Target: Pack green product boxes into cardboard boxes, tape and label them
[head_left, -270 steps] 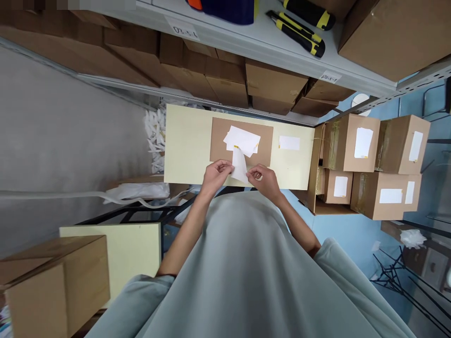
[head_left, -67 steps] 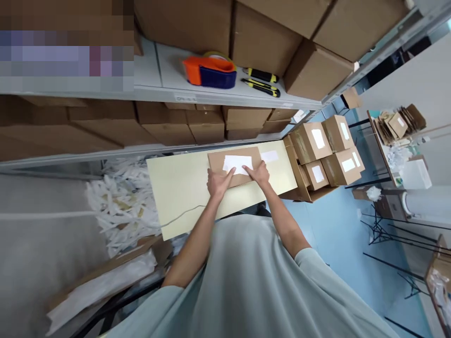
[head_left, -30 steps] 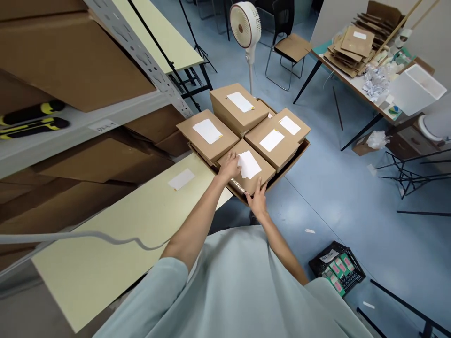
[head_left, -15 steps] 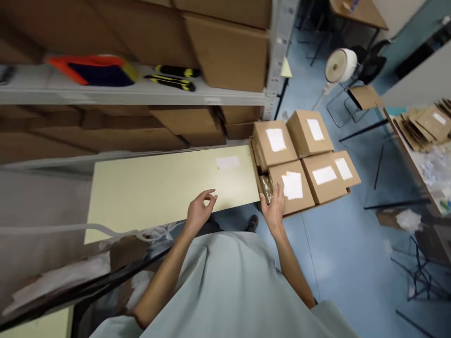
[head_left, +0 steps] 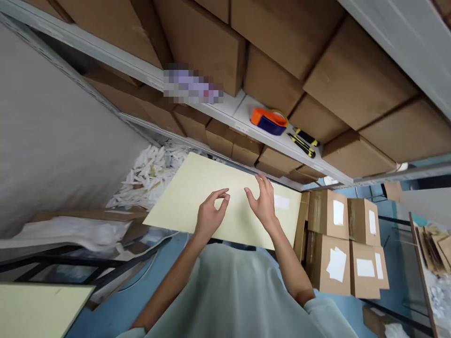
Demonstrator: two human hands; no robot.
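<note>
From where I watch, a heap of paper strips (head_left: 150, 176) lies past the left end of the table (head_left: 197, 188). Over the tabletop, my left hand (head_left: 210, 217) holds nothing: its fingers curl in a loop, the gap at the thumb narrow. Beside it, my right hand (head_left: 263, 202) is also unloaded, fingers raised and thumb spread wide; it has just come off the box with the loose papers, which it was touching half a second ago, so I read that box as released. A white label (head_left: 282, 202) lies on the table to the right of that hand, as before. Farther right, the box (head_left: 323, 263) bearing the overlapping papers (head_left: 337, 264) sits in the carton (head_left: 301, 225) with the other labelled boxes (head_left: 360, 218); in the earlier view from about two seconds back, those papers were under my thumbs, on cardboard over the tabletop.
</note>
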